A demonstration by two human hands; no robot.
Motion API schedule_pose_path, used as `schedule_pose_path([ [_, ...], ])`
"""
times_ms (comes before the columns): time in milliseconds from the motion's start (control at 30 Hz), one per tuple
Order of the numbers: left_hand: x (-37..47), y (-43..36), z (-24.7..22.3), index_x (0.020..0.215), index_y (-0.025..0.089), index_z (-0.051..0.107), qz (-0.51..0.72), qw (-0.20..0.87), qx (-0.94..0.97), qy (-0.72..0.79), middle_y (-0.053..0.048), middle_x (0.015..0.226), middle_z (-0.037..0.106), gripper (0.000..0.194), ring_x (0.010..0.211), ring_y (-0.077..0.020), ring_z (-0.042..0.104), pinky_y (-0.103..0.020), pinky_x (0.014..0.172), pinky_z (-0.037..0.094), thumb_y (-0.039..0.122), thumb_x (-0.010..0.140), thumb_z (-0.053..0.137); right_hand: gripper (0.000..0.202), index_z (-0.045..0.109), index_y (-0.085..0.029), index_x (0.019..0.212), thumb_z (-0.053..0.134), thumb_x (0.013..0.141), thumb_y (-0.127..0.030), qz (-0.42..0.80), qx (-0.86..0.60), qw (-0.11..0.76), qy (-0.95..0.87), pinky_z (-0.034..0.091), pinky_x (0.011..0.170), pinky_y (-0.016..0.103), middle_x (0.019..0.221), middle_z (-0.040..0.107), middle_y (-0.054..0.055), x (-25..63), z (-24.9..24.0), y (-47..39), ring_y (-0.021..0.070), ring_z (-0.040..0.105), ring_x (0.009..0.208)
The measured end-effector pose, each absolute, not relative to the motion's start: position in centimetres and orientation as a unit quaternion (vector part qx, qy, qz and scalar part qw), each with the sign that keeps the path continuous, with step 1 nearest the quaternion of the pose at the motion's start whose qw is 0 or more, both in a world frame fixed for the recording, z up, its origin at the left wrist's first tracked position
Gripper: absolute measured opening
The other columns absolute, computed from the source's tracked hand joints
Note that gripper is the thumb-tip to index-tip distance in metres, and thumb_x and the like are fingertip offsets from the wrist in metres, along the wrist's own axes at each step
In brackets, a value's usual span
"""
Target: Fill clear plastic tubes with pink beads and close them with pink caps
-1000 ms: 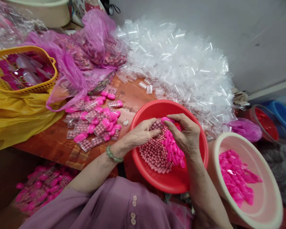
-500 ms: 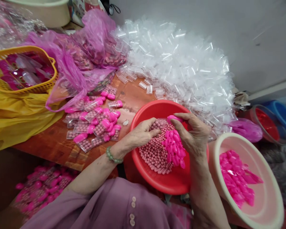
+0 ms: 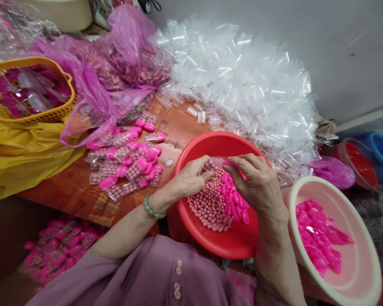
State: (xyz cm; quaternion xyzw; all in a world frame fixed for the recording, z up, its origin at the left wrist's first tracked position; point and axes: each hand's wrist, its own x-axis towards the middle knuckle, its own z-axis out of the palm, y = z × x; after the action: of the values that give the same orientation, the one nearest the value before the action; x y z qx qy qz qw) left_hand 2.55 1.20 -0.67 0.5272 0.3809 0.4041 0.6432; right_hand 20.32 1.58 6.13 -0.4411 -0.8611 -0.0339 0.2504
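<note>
My left hand (image 3: pixel 193 176) is closed on a clear container (image 3: pixel 217 162) filled with pink beads, above the red basin (image 3: pixel 191 148). Between the thumb and fingers of my right hand (image 3: pixel 253 176) is a bright pink cap (image 3: pixel 234 166), at the open end of that container. Below both hands the basin holds loose pink beads (image 3: pixel 207 208) and a heap of pink caps (image 3: pixel 234 199). Left of the basin, several filled containers with pink caps (image 3: pixel 135 165) lie on the wooden table (image 3: pixel 79 191).
A large pile of clear containers (image 3: pixel 236 80) lies behind the basin. At right stands a cream tub (image 3: pixel 364 263) with more pink caps. Purple bags (image 3: pixel 95 89) and a yellow basket (image 3: pixel 35 119) are at left. Capped containers (image 3: pixel 60 250) lie below the table edge.
My right hand has moved slightly left with the pink cap, closer to the clear container. The left hand has stayed nearly in place.
</note>
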Motion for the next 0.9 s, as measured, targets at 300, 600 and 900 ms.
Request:
schedule_pose_path([
  [300, 2.7, 1.3, 1.4, 0.092, 0.014, 0.061, 0.433, 0.759, 0.393, 0.288, -0.001, 0.087, 0.061, 0.016, 0.084, -0.0128, 0.058, -0.031, 0.087, 0.047, 0.015, 0.077, 0.067, 0.016, 0.070, -0.022, 0.092, 0.077, 0.079, -0.030, 0.353, -0.517, 0.534, -0.568, 0.058, 0.077, 0.029, 0.086, 0.075, 0.000, 18.1, 4.3, 1.5, 0.0146, 0.071, 0.079],
  [600, 2.6, 1.2, 0.8, 0.090, 0.013, 0.060, 0.444, 0.765, 0.397, 0.244, 0.001, 0.081, 0.058, 0.012, 0.077, -0.0107, 0.056, -0.029, 0.080, 0.049, 0.017, 0.081, 0.065, 0.016, 0.071, -0.021, 0.084, 0.079, 0.076, -0.033, 0.315, -0.548, 0.531, -0.564, 0.055, 0.074, 0.029, 0.080, 0.072, -0.001, 16.8, 3.4, 1.1, 0.0134, 0.067, 0.075],
  [900, 2.6, 1.2, 0.5, 0.089, 0.013, 0.057, 0.430, 0.757, 0.420, 0.255, 0.000, 0.082, 0.056, 0.009, 0.076, -0.0112, 0.054, -0.028, 0.076, 0.045, 0.019, 0.083, 0.061, 0.012, 0.071, -0.022, 0.083, 0.077, 0.078, -0.030, 0.301, -0.534, 0.528, -0.588, 0.053, 0.073, 0.028, 0.079, 0.071, -0.002, 16.5, 3.1, 1.2, 0.0121, 0.066, 0.074],
])
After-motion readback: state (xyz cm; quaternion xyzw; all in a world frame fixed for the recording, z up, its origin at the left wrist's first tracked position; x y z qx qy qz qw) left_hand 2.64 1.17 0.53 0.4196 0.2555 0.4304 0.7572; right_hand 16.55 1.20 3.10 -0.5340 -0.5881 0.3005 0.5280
